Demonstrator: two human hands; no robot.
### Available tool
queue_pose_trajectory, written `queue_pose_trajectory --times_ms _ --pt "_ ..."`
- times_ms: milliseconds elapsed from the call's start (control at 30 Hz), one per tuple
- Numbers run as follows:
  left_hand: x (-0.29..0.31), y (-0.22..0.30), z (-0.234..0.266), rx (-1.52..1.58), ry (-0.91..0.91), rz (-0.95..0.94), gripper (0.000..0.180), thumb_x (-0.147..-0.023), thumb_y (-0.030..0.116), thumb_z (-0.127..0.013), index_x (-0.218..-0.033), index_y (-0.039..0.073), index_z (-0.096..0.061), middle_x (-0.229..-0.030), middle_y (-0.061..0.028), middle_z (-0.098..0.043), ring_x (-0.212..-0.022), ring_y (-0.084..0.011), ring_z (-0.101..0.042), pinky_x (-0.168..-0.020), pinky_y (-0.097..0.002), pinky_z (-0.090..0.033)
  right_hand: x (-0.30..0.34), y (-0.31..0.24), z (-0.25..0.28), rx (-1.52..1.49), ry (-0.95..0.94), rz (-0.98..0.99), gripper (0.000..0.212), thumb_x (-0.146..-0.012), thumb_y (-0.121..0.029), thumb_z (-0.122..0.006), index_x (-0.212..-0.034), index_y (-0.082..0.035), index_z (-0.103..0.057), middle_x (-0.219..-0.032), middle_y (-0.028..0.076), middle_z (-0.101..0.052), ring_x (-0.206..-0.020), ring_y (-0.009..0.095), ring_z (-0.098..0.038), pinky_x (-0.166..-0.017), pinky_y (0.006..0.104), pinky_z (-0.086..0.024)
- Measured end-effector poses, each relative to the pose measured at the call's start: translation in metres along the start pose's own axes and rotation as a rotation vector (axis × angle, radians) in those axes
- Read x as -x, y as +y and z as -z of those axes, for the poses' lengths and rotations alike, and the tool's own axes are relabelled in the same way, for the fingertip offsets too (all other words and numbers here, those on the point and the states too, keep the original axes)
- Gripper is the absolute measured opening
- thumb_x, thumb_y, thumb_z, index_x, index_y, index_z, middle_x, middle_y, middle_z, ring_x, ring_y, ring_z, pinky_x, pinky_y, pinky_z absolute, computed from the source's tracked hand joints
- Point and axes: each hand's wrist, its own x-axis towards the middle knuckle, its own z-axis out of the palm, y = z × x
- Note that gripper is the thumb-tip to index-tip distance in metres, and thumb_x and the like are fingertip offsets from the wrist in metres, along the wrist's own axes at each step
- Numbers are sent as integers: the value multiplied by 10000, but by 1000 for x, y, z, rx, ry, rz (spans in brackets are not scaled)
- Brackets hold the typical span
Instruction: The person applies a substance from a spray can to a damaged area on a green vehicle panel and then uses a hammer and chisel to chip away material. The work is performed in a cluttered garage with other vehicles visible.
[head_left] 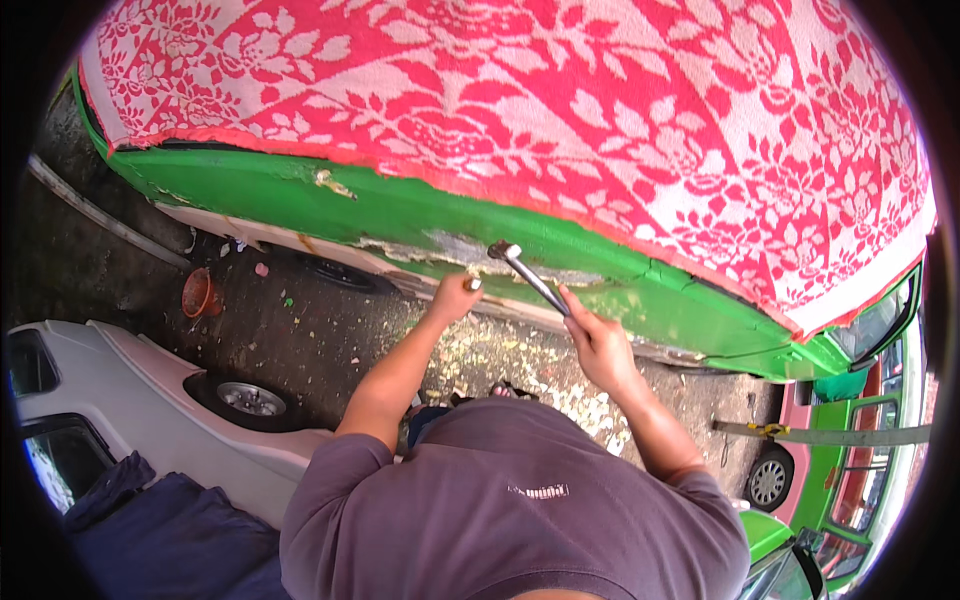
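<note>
In front of me is the green side panel (400, 205) of a car, with a scraped grey patch (440, 245) where the paint has broken away. My right hand (602, 348) grips the handle of a hammer (535, 280); its dark head hovers over that patch. Just left of the hammer, my left hand (453, 300) is closed round a short tool with a shiny metal end (473, 285), probably a chisel. Its working tip seems to be against the damaged panel, though I cannot make out its shape.
A red and pink floral cloth (520, 90) covers the car's top. Pale chips litter the ground (480, 355) below. To the left lie a reddish bucket (198, 293), a long pole (105, 218) and a pale parked car (150, 390). A post (830, 434) and green vehicles stand right.
</note>
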Motion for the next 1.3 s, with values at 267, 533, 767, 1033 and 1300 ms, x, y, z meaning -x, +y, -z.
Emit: queue_pose_trajectory --times_ms 267,533,767,1033,1300 --pt "42 25 22 201 198 -463 242 -783 30 -634 -611 8 -465 -555 -27 -478 -501 -119 -430 -487 -306 -366 19 17 10 -277 180 -37 424 -915 -26 -575 -1335 -70 -537 -773 139 -621 -655 149 -554 -675 268 -464" --pt "3 77 53 672 229 -629 259 -750 73 -652 -609 -6 -449 -594 -61 -519 -521 -134 -458 -488 -300 -362 15 24 2 -384 155 -133 410 -926 -59 -577 -1334 -56 -533 -890 168 -667 -746 117 -581 -749 258 -468" --pt "-9 70 44 719 199 -579 205 -734 53 -604 -611 -7 -451 -581 -54 -504 -531 -128 -463 -499 -302 -377 19 27 3 -441 154 -190 415 -929 -62 -576 -1341 -59 -526 -829 111 -646 -739 97 -553 -757 244 -457" --pt "-6 77 36 657 124 -609 248 -740 97 -641 -612 -3 -453 -568 -55 -506 -520 -129 -477 -490 -308 -385 28 27 4 -457 137 -239 402 -937 -71 -568 -1337 -65 -530 -1076 148 -677 -878 111 -622 -815 263 -466" --pt "-13 69 36 634 65 -616 332 -786 202 -680 -620 9 -468 -593 -64 -537 -540 -135 -508 -500 -304 -414 32 20 8 -428 124 -241 386 -939 -77 -564 -1324 -76 -543 -1262 150 -609 -1070 163 -626 -886 276 -453"
